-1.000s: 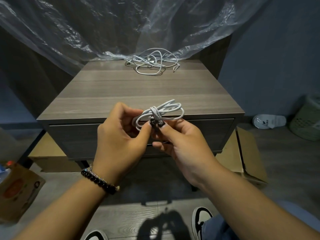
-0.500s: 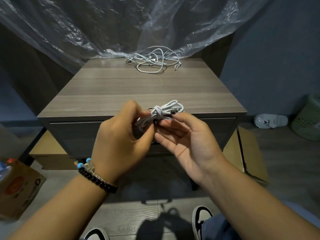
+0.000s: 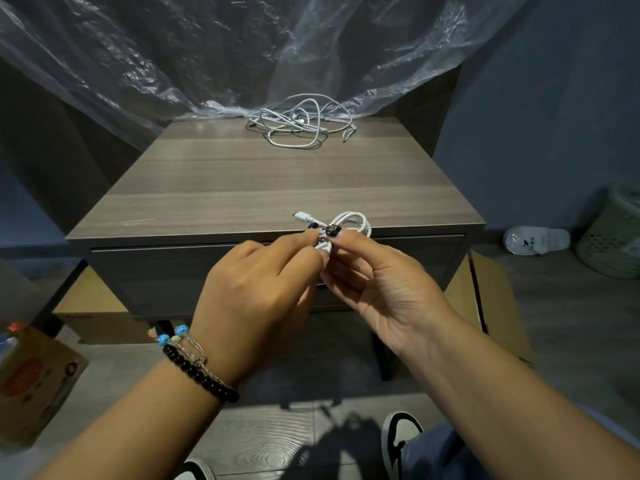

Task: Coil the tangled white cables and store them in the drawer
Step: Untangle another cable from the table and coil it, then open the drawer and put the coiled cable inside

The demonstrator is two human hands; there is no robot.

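A small coiled white cable (image 3: 353,221) hangs in the air just in front of the nightstand's front edge. My left hand (image 3: 258,282) and my right hand (image 3: 377,282) both pinch it at its wrapped middle. One plug end (image 3: 300,215) sticks out to the upper left, and loops show to the right of my fingers. A tangle of white cables (image 3: 300,121) lies at the back of the nightstand top (image 3: 242,188). The drawer front (image 3: 166,271) below the top is closed.
Clear plastic sheeting (image 3: 173,46) hangs behind the nightstand and touches its back edge. Cardboard boxes lie on the floor at the left (image 3: 31,379) and right (image 3: 498,299). A white slipper (image 3: 535,240) and a green basket (image 3: 613,233) sit at the right.
My right hand has gone from lying open under the coil to pinching it. The coil has shifted right, and a plug end now pokes out at the upper left.
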